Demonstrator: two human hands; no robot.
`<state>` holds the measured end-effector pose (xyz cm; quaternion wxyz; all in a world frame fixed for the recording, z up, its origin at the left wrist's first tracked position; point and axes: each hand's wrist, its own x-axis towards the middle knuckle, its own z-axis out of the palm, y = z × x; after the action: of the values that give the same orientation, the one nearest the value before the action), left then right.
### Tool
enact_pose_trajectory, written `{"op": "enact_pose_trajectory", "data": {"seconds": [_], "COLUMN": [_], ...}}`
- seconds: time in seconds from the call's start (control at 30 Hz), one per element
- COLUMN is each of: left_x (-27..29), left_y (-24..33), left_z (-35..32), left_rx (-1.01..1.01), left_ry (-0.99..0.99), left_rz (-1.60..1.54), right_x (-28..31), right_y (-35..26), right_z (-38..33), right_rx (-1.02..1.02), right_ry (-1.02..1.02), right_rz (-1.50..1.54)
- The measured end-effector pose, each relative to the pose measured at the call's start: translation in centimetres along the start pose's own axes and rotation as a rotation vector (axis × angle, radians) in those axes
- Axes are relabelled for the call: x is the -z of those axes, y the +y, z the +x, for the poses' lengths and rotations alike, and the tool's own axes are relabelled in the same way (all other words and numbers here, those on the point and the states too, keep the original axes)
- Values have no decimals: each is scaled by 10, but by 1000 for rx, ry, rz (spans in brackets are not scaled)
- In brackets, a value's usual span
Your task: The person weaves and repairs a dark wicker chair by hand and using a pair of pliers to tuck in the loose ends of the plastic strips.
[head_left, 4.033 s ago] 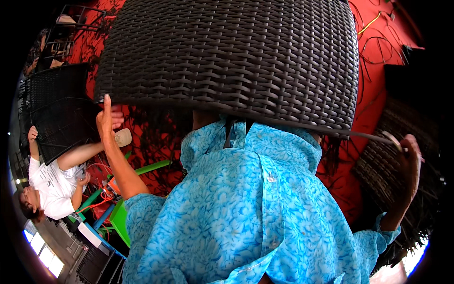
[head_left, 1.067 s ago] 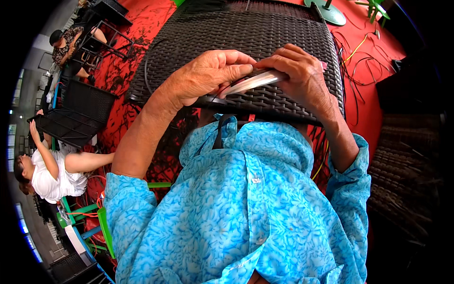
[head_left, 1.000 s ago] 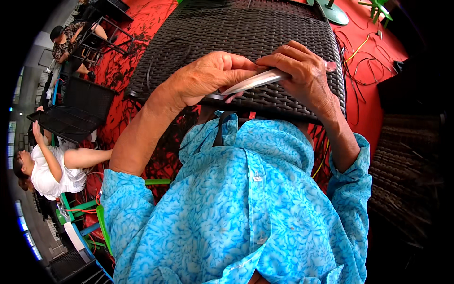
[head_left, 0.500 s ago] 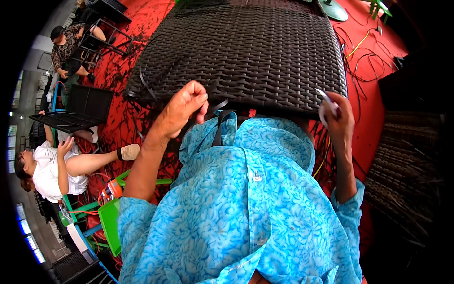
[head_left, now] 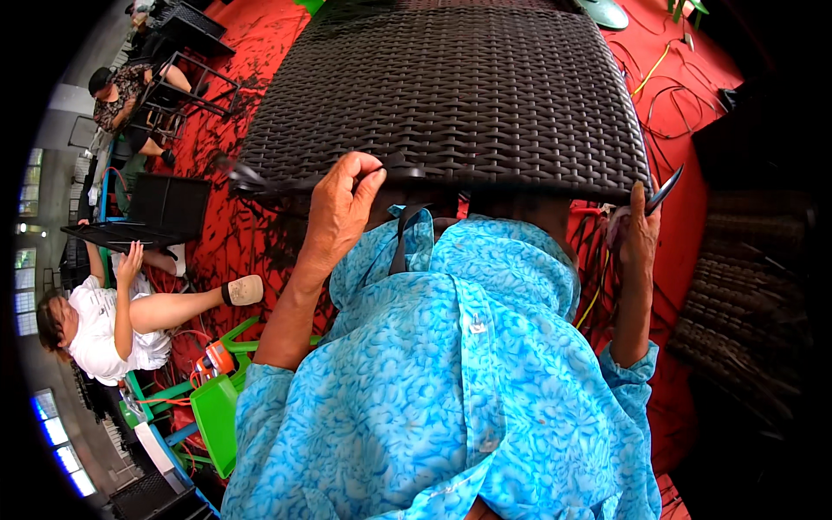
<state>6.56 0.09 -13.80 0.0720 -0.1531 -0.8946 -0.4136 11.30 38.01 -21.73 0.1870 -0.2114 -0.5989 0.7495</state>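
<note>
Hands parted: left hand (head_left: 340, 217) pinches woven panel (head_left: 451, 95) edge, right hand (head_left: 640, 236) beside.

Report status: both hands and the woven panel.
Left hand pinching a dark strand at the near edge of the dark woven wicker panel. Right hand off its corner, grip shut on a slim metal blade tool. Nothing blocking.

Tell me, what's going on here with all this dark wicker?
A person in a blue patterned shirt works at the near edge of a dark woven wicker panel. The left hand pinches a loose dark strand at that edge. The right hand is raised beside the panel, gripping a slim flat tool. Loose strands litter the red floor, where another person sits handling a dark panel of their own.
</note>
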Motion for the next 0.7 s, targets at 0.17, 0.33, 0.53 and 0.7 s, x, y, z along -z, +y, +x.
{"op": "enact_pose_trajectory", "data": {"seconds": [0.17,0.33,0.53,0.7], "left_x": [-7,-7,9,8], "left_y": [-10,-18,-53,-60], "left_z": [6,13,39,40], "left_rx": [-136,169,270,291], "left_ry": [2,-198,-319,-342], "left_rz": [77,-67,-201,-155], "right_x": [-1,0,1,4], "right_y": [6,15,17,13], "right_z": [11,23,28,25], "right_rx": [-25,-59,-129,-131], "right_ry": [26,1,-69,20], "right_rz": [-5,16,-22,-89]}}
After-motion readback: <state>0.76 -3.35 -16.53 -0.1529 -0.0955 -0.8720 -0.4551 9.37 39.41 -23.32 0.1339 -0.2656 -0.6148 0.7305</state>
